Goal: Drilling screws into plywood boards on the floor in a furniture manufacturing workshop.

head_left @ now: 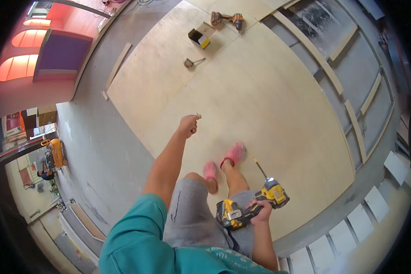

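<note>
We stood on a wide plywood floor [260, 100], looking down past a teal sleeve and grey shorts to a pair of pink slippers [223, 162]. To the far left ran bare grey concrete [100, 150] with a loose strip of wood [116, 68] lying on it at the sheet's edge. Our left hand [188, 125] was stretched out ahead of us, closed around something small and thin, perhaps a screw [197, 114] (too small for us to be sure), its tip poking up above the fingers. Further out on the plywood, well apart from that hand, lay a small metal tool [190, 62], an open cardboard box [201, 35] and a second drill [227, 19]. To the right, our right hand [259, 211] was wrapped around the grip of a yellow and black cordless driver [251, 205], held low beside the right knee, its long bit [259, 167] pointing up and away toward the slippers. Beyond the plywood's right edge, open timber joists [356, 128] showed.
</note>
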{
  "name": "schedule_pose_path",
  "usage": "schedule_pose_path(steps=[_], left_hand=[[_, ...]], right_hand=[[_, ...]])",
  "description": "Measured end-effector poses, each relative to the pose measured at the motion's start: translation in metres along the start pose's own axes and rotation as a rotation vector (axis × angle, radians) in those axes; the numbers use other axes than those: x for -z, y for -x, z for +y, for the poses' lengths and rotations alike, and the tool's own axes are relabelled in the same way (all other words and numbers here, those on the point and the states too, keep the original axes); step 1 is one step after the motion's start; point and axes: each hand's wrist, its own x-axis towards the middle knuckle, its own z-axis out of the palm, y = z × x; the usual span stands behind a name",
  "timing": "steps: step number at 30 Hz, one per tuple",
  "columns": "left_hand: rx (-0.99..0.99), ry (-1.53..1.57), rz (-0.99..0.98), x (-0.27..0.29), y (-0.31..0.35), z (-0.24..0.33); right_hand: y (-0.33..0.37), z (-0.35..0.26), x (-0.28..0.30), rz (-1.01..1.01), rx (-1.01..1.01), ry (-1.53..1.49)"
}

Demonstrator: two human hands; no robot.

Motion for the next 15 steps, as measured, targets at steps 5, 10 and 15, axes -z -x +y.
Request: schedule_pose_path(steps=[5, 10, 15], left_hand=[[-0.031, 0.021, 0.028, -0.025, -0.071, 0.082], [-0.136, -0.043, -0.004, -0.012, -0.141, 0.142], [-0.106, -0.307, 0.036, -0.026, -0.176, 0.177]], right_hand=[[-0.029, 0.003, -0.022, -0.001, 0.003, 0.002], [-0.045, 0.023, -0.038, 0.051, 0.036, -0.067], [-0.058, 0.024, -0.107, 0.056, 0.066, -0.188]])
